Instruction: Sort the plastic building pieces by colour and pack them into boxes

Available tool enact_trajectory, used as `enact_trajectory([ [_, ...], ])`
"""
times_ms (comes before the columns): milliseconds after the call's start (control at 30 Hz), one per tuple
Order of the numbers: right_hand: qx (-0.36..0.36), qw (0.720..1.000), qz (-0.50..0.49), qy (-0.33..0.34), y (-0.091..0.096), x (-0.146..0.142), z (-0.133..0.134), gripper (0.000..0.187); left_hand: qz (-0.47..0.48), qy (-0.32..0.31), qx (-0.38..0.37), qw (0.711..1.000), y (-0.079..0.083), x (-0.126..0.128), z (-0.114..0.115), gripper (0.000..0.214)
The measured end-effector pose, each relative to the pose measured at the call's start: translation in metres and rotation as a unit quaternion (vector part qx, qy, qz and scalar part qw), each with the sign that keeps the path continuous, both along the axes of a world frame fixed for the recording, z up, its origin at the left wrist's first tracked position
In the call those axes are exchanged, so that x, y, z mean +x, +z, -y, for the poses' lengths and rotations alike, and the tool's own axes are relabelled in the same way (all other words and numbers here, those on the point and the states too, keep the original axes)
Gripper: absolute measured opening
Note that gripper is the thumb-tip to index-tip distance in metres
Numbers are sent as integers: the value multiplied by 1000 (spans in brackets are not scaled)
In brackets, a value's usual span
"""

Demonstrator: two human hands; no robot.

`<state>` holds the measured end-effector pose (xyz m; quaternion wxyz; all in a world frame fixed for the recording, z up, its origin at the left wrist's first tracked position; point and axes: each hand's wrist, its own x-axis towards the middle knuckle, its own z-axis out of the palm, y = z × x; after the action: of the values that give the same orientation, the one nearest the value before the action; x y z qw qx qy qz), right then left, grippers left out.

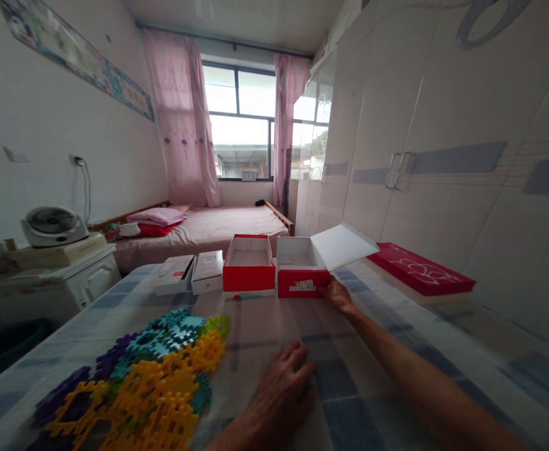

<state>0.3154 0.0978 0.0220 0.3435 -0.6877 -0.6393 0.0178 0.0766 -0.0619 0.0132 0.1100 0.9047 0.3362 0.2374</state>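
In the head view, the lidded box (pixel 303 284), red in front with a white label, stands on the checked tablecloth (pixel 340 376) with its white lid (pixel 344 245) thrown open to the right. The right hand (pixel 338 294) touches the near right corner of this box; whether it is clamped there I cannot tell. The left hand (pixel 284 387) rests on the cloth nearer the person than the lidded box, fingers loosely bent, with nothing seen in it. The two hands are well apart.

The plastic pieces (pixel 178 382), notched and yellow, turquoise, purple and green, lie in a loose heap nearer than the lidded box and to its left. As far as shows, opening the lidded box is done, while the pieces all lie outside it, so I judge any sorting or packing not yet begun.

Just left of the lidded box stands the open red box (pixel 248 278); in both, only pale inner walls and part of the floor show. Farther left are two small white boxes (pixel 207 274), their contents not readable. Right of the lidded box, beyond its lid, lies the flat red box (pixel 422 268), contents hidden.
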Motion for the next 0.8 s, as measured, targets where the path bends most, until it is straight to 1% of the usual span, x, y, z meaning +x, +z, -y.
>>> enact_trajectory([
  [100, -31, 999, 4, 8, 3, -2, -10, 34, -6, 1, -5, 1000, 1, 1, -1, 36],
  [167, -40, 999, 14, 4, 6, 1, -9, 38, -18, 8, -8, 1000, 1, 1, 0, 39],
  [267, -39, 998, 32, -44, 13, 22, 3, 47, -41, 13, 3, 999, 2, 0, -1, 43],
  [333, -32, 994, 39, -100, 18, 47, 16, 52, -47, 6, 24, 999, 1, -1, -2, 43],
  [400, -7, 983, 50, -176, 22, 81, 30, 55, -42, -3, 52, 998, -2, -2, -4, 42],
  [500, 48, 947, 80, -308, 26, 136, 49, 60, -18, -12, 100, 995, -7, -4, -8, 40],
  [533, 57, 935, 94, -338, 26, 153, 54, 63, -8, -17, 115, 993, -8, -4, -9, 39],
  [600, 54, 923, 105, -367, 26, 182, 61, 69, 19, -30, 148, 988, -11, -4, -12, 37],
  [667, 41, 912, 49, -405, 27, 202, 64, 74, 38, -44, 172, 983, -14, -4, -15, 33],
  [733, 20, 887, -55, -458, 29, 215, 65, 81, 45, -50, 185, 981, -18, -4, -18, 31],
  [800, -7, 858, -145, -493, 29, 224, 64, 89, 47, -52, 197, 978, -22, -4, -23, 31],
])
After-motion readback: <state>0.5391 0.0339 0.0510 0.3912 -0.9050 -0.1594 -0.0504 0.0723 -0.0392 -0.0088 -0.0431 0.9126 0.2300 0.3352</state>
